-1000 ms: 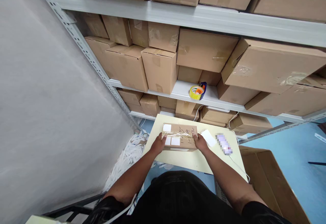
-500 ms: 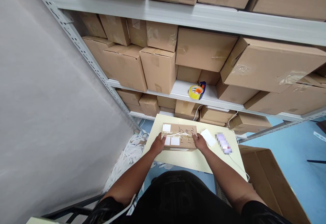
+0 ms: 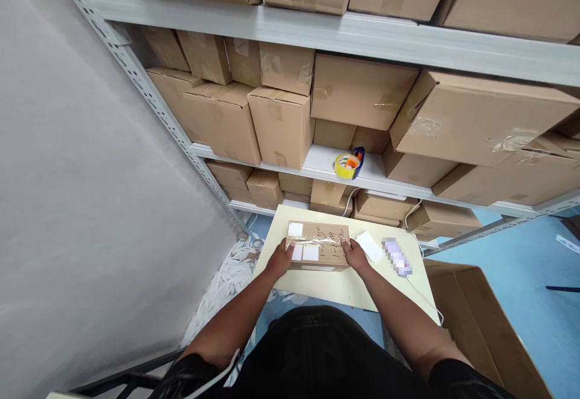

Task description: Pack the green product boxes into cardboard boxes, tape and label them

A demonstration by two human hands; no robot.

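Note:
A small brown cardboard box (image 3: 322,237) lies on a pale yellow table (image 3: 335,281). It carries white labels, handwriting and a strip of clear tape across its top. My left hand (image 3: 281,259) grips the box's left end, fingers curled over the edge. My right hand (image 3: 354,255) grips its right end the same way. A white card (image 3: 369,245) lies on the table just right of the box, and a blurred purple-white object (image 3: 397,256) with a white cable lies further right.
Grey metal shelving (image 3: 344,33) stacked with cardboard boxes fills the wall ahead. A yellow tape roll in a blue dispenser (image 3: 348,164) sits on the middle shelf. An open carton (image 3: 480,320) stands at right on the blue floor. White paper scraps (image 3: 226,278) litter the floor left.

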